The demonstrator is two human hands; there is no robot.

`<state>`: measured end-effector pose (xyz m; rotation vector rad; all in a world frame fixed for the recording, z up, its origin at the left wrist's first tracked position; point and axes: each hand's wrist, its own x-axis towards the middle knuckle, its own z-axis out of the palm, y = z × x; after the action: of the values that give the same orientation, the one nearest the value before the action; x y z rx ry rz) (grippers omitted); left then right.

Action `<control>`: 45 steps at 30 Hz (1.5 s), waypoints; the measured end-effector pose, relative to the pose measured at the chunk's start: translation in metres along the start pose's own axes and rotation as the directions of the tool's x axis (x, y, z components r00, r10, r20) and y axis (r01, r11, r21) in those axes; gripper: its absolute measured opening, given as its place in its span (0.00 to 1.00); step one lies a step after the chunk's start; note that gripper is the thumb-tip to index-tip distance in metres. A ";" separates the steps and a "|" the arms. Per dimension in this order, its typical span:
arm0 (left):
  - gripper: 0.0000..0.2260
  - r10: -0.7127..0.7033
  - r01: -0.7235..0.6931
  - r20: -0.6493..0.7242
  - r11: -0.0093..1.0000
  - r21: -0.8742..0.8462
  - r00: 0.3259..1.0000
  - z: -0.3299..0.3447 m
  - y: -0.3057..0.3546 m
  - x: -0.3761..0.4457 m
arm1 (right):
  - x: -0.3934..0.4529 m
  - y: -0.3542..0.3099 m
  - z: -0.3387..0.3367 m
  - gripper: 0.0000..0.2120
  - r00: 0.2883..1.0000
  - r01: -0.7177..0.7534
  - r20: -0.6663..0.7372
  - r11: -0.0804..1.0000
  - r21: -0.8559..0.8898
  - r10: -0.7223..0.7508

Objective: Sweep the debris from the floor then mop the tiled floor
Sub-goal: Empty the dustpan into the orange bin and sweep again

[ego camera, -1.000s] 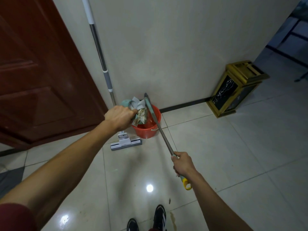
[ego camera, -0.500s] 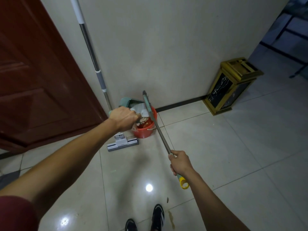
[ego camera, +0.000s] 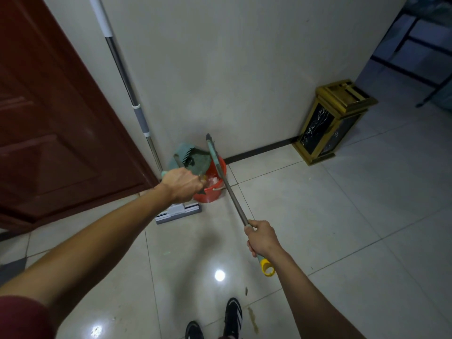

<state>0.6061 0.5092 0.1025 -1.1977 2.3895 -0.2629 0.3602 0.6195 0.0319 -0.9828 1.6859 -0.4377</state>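
My left hand [ego camera: 182, 183] grips the handle of a teal dustpan [ego camera: 193, 159], tipped over a red bucket [ego camera: 214, 178] by the wall. White and tan debris lies inside the bucket. My right hand [ego camera: 261, 237] grips the metal handle of a broom [ego camera: 232, 196] near its yellow end cap; the broom's teal head reaches up over the bucket's right rim. A flat mop [ego camera: 179, 212] stands on the tiles beside the bucket, its long pole leaning against the wall corner.
A dark red door [ego camera: 53, 118] stands left. A gold and black bin [ego camera: 332, 123] sits against the wall at right. Glossy light tiles [ego camera: 318, 216] spread in front, with small stains near my black shoes [ego camera: 232, 316].
The dustpan has tipped further over the bucket and the paper debris that sat on it now lies inside the bucket. Both hands kept their grips.
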 end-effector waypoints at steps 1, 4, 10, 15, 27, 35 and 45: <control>0.10 0.009 -0.009 0.003 1.000 -0.003 1.000 -0.003 0.000 0.000 | 0.000 0.000 0.000 0.14 1.000 0.002 -0.003 1.000 0.000 -0.002; 0.09 0.051 -0.051 0.010 0.998 0.026 0.999 -0.014 -0.001 0.001 | -0.002 -0.001 0.000 0.15 1.000 0.004 -0.010 1.000 0.013 -0.004; 0.08 0.092 -0.093 0.012 0.988 0.125 0.996 -0.007 0.016 -0.009 | -0.008 -0.002 0.004 0.16 1.000 0.017 -0.008 1.000 0.015 -0.017; 0.09 0.113 -0.120 0.069 0.986 0.113 0.991 0.004 0.037 -0.020 | -0.012 0.004 0.004 0.15 1.000 0.004 0.009 1.000 -0.001 -0.004; 0.10 0.042 -0.046 0.038 0.992 0.114 0.998 -0.013 0.027 -0.021 | -0.015 0.000 -0.001 0.15 1.000 0.024 0.010 1.000 0.018 -0.024; 0.10 0.032 -0.037 0.061 0.997 0.073 0.998 -0.011 0.042 -0.031 | -0.019 0.012 -0.001 0.14 0.999 0.006 0.034 1.000 0.028 -0.007; 0.08 -0.235 0.227 -0.076 0.968 -0.107 0.969 -0.030 0.043 -0.071 | -0.049 0.012 -0.004 0.14 0.998 0.056 0.005 0.996 0.075 -0.056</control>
<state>0.5986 0.5904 0.1353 -1.5435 2.3597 -0.2807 0.3556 0.6647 0.0546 -0.9773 1.6264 -0.5303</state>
